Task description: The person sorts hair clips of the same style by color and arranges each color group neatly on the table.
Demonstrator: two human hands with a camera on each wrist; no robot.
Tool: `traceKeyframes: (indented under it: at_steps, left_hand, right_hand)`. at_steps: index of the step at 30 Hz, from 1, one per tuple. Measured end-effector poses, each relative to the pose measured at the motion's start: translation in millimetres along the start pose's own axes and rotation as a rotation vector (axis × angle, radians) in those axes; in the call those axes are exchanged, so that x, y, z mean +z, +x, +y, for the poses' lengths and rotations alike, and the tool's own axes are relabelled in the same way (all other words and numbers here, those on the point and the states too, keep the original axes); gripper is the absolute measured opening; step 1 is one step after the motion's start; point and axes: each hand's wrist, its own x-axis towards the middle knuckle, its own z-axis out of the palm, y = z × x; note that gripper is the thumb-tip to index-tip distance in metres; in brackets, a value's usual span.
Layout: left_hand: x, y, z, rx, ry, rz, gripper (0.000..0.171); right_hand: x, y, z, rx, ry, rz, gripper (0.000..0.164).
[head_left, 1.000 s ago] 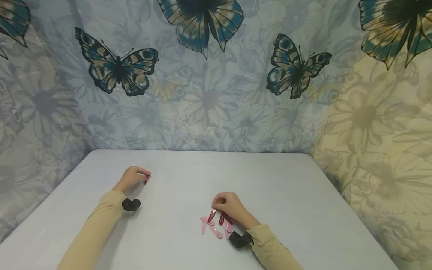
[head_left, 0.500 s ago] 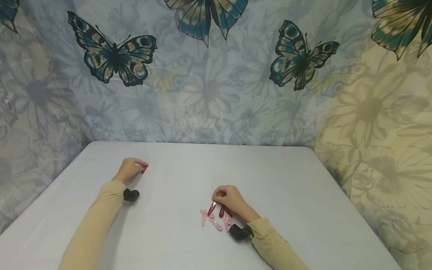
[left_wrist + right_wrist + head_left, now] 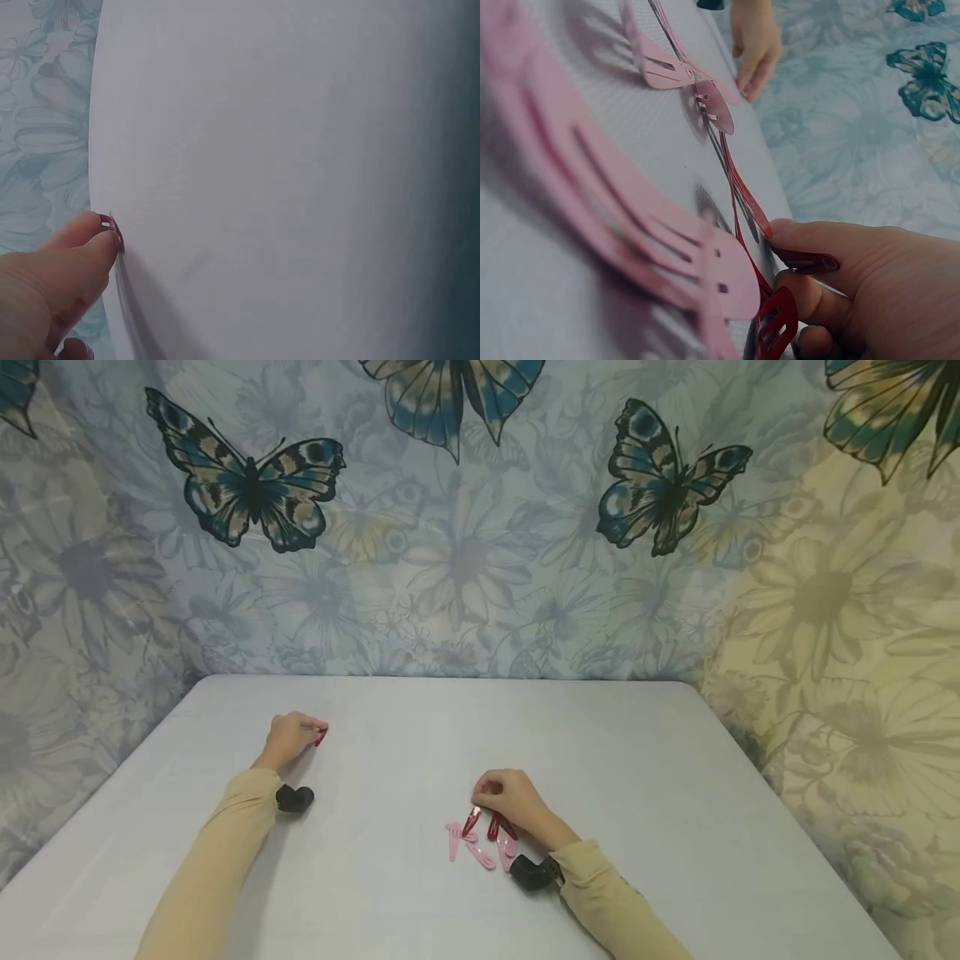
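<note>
At the far left of the white table, my left hand (image 3: 288, 739) pinches a red hair clip (image 3: 322, 737) between thumb and fingertips. The left wrist view shows that clip (image 3: 116, 234) standing out past the fingertips. Nearer the middle, my right hand (image 3: 517, 799) is over a small group of hair clips. Its thumb and fingers grip a dark red hair clip (image 3: 810, 261) in the right wrist view. Other red clips (image 3: 471, 822) lie just below these fingers. Pink clips (image 3: 480, 857) lie beside them, one close to the right wrist camera (image 3: 532, 872).
The white table (image 3: 390, 893) reaches back to a wall covering (image 3: 465, 610) printed with flowers and butterflies. A black wrist camera (image 3: 295, 798) sits on the left sleeve. The left hand is close to the table's far edge.
The head view has tilted down a little, then steadied, so everything sits higher in the picture. Both hands keep their places and their grips on the clips.
</note>
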Motion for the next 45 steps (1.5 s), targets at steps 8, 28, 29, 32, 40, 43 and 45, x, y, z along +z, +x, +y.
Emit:
traceKeyframes:
  at_steps: [8,28,29,32,40,43,45]
  left_hand:
    - [0.3,-3.1,-1.0,-0.126,0.061,-0.017,0.018]
    - [-8.3,1.0,10.9,-0.147,0.056,-0.175,0.023]
    - [-10.3,1.3,12.2,-0.146,0.052,-0.186,0.023]
    - [-11.7,5.6,4.6,-0.132,0.040,-0.209,0.024]
    - [-8.0,16.3,-25.7,-0.099,0.017,-0.245,0.028]
    - [-16.0,7.5,-2.0,-0.135,0.047,-0.266,0.023]
    - [-20.0,4.8,9.2,-0.135,0.065,-0.264,0.020]
  right_hand:
    - [2,2,0,-0.006,0.015,-0.002,0.008]
    - [-5,1,3,0.041,0.114,0.091,0.002]
    - [-5,1,2,0.048,0.123,0.097,0.004]
    - [-5,1,0,0.076,0.140,0.098,0.007]
    - [-3,1,-2,0.112,0.158,0.092,0.009]
    - [-3,1,-1,0.109,0.168,0.091,0.009]
    - [-3,1,-2,0.111,0.175,0.096,0.009]
